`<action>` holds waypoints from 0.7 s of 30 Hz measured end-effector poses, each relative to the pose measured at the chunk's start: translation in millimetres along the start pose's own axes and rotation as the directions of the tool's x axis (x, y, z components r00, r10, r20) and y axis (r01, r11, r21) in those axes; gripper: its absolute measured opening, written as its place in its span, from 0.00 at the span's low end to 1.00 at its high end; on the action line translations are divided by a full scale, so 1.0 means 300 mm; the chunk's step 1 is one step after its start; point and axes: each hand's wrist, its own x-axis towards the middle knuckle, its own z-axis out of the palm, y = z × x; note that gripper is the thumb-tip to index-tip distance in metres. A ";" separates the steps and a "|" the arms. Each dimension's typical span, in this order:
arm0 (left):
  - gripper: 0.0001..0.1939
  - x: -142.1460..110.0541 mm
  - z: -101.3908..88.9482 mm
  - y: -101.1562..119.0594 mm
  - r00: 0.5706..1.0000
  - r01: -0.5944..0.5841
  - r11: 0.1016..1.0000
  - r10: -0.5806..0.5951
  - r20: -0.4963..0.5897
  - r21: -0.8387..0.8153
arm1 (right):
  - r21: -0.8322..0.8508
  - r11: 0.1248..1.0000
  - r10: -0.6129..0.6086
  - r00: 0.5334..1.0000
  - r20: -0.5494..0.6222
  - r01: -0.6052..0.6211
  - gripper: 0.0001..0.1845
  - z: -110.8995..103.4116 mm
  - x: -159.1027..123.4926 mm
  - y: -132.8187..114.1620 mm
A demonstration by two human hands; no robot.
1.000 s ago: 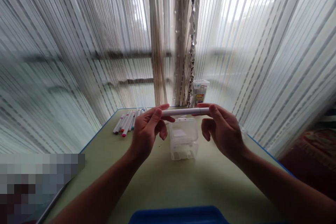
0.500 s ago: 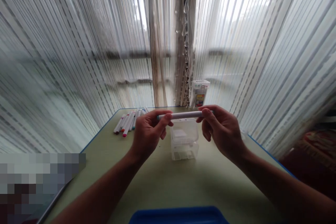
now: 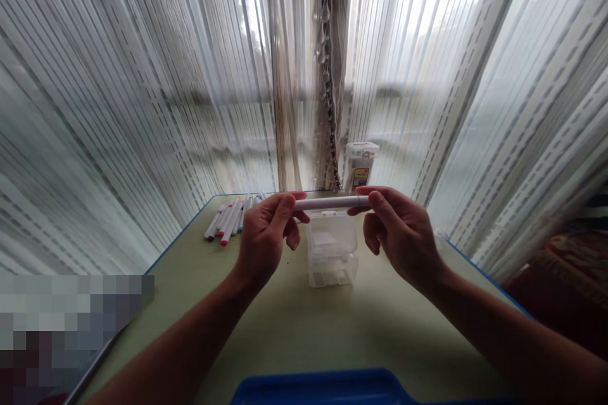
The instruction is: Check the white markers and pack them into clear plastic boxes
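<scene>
A white marker (image 3: 327, 203) is stretched level between my two hands above the table. My left hand (image 3: 268, 228) pinches one end between thumb and fingers, hiding that tip. At the other end, my right hand (image 3: 401, 224) grips the marker the same way. Below and behind it stands a clear plastic case (image 3: 332, 253) with its lid raised; no markers show inside. To the left of my left hand, a pile of white markers (image 3: 230, 221) with coloured ends lies on the table.
A clear box with a label (image 3: 361, 168) stands at the back of the green table (image 3: 294, 323). A blue tray (image 3: 318, 386) lies at the near edge. Striped sheer curtains (image 3: 190, 76) hang right behind the table. Patterned fabric (image 3: 574, 259) is off to the right.
The marker has shifted slightly in my fingers: its teal left end, visible before, is now covered by my left hand. Both hands have moved slightly up in view.
</scene>
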 end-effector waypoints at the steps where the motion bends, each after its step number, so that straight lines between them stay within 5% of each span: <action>1: 0.17 0.000 -0.001 0.000 1.000 0.004 1.000 -0.005 -0.005 -0.012 | 0.014 1.000 0.009 1.000 -0.005 -0.009 0.15 0.001 -0.001 -0.001; 21: 0.11 0.004 -0.013 -0.007 0.999 -0.020 0.996 0.018 0.029 0.082 | 0.013 1.000 -0.025 0.999 -0.020 0.025 0.14 0.000 0.001 0.008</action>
